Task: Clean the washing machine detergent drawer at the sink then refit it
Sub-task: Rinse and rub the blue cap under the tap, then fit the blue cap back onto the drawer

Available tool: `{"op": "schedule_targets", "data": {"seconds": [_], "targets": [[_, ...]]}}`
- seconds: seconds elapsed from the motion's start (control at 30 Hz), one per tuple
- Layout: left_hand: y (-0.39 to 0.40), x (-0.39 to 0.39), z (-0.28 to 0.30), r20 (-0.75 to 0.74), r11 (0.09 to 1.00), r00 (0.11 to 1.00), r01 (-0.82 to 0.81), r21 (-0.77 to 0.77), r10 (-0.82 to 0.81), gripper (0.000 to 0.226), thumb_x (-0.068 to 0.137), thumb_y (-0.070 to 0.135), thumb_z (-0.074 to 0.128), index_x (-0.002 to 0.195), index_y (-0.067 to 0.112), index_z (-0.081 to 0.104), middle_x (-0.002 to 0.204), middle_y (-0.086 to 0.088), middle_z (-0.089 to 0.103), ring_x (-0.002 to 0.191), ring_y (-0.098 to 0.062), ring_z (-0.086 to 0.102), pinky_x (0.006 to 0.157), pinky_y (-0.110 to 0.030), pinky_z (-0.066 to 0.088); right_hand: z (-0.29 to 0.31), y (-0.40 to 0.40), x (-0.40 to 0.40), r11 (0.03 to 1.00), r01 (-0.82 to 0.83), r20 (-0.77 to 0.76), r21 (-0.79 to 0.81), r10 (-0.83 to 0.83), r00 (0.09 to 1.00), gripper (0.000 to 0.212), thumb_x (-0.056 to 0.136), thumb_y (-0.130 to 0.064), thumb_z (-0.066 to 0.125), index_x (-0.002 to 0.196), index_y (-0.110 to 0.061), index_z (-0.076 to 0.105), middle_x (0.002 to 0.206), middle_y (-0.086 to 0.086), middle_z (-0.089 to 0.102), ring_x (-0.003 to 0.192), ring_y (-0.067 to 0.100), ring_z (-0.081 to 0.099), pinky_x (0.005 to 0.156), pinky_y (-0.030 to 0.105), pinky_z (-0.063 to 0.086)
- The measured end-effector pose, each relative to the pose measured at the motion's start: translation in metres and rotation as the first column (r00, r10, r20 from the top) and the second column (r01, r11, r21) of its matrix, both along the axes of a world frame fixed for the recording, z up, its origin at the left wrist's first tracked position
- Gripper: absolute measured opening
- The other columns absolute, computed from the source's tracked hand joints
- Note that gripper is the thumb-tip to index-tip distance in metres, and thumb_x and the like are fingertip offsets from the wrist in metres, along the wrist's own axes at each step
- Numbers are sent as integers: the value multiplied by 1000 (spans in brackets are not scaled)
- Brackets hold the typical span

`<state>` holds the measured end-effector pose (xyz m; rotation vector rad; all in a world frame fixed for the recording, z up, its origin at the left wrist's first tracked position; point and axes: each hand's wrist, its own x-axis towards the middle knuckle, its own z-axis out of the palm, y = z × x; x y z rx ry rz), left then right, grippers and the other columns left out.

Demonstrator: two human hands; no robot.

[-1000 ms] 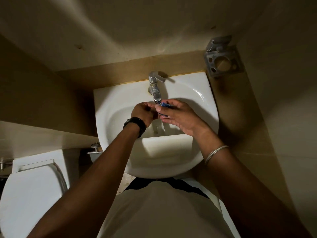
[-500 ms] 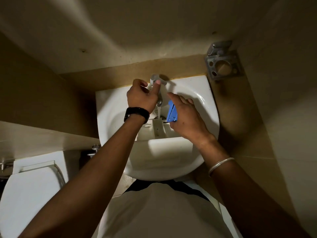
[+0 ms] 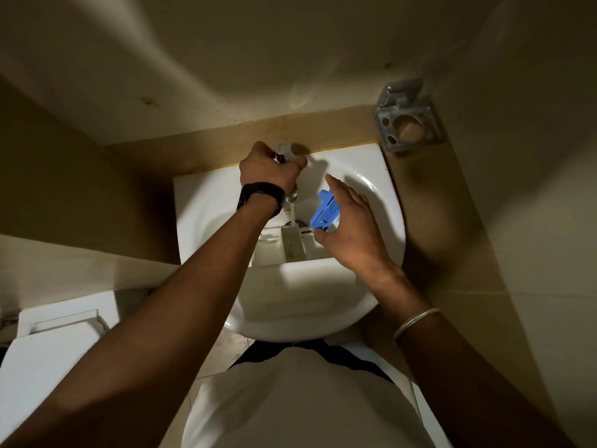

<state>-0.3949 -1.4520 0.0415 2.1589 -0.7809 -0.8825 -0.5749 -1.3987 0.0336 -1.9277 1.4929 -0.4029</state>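
While water runs in a thin stream from the tap [image 3: 292,197], the white detergent drawer [image 3: 290,250] lies in the sink [image 3: 206,202] directly under the spout, its open compartments facing up and its front panel toward the person. At the tap's top, the left hand [image 3: 269,171] is closed around the lever, fingers curled tight on the metal. Just right of the stream, the right hand [image 3: 349,227] pinches a blue insert [image 3: 324,210] between thumb and fingers, the remaining fingers held loosely together and extended. Judging by its thin moulded walls, the drawer is light and rigid but will be slick once wet and soapy, so it is best gripped by the thick front panel or across both side walls, not by the slim dividers. That small blue piece looks easy to drop, so a firm pinch on its flat faces should serve.
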Motion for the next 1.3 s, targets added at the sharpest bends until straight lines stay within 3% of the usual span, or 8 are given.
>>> {"op": "schedule_targets", "data": {"seconds": [0.3,0.6,0.77,0.87,0.93,1.1,1.2,1.3], "targets": [[8,23,-5,-7,988,989,151,25,-151,36,82,40,83,109,25,66,109,-4,75,96,-22,70,73,-24,47,7,7,-4,999,35,125,23,-37,992,95,79,-23,88,159,-25,36,152,-6,49,137,16,45,112,28,39],[55,28,10,68,920,926,358,160,-372,70,95,70,57,156,35,48,125,2,74,130,-22,60,105,-30,44,10,12,-9,988,127,200,-84,-108,974,95,75,-35,92,156,-24,42,148,-5,55,131,13,55,104,35,52],[138,47,5,-112,969,982,170,180,-152,71,91,76,57,146,31,57,123,3,67,109,-17,60,94,-30,45,2,18,-18,977,213,205,-17,-205,957,98,77,-51,86,158,-26,36,152,-6,49,129,11,55,100,36,56],[179,46,-1,-293,968,956,100,230,-29,99,60,100,59,131,31,65,125,2,72,111,-18,67,103,-39,52,-14,29,-28,961,244,165,134,-264,950,97,80,-53,84,159,-26,35,148,-10,50,118,9,62,93,3,42],[197,41,-8,-346,968,938,60,242,28,100,47,104,61,119,36,68,120,9,72,116,-17,66,110,-44,50,-18,37,-33,943,274,181,188,-307,934,93,82,-53,81,159,-28,35,148,-13,49,110,0,62,85,-1,38],[217,12,-11,-465,955,879,40,294,106,97,58,103,57,125,34,68,127,12,71,124,-19,61,118,-48,41,-21,57,-26,819,394,215,416,-510,833,75,92,-48,72,155,-28,38,142,-7,54,91,-5,59,74,3,40],[210,-3,-4,-485,955,852,-53,291,196,73,69,89,62,110,30,74,110,13,76,112,-17,66,111,-45,47,-20,64,-17,810,370,254,455,-517,818,61,95,-36,74,148,-22,47,136,-3,54,90,-10,61,66,-5,39],[209,-3,-12,-487,946,836,-107,306,252,95,59,99,64,120,26,73,125,6,74,120,-21,65,115,-47,45,-15,63,-14,794,375,290,478,-545,787,45,91,-29,78,130,-22,57,131,1,56,87,-17,62,66,-2,41]]}}
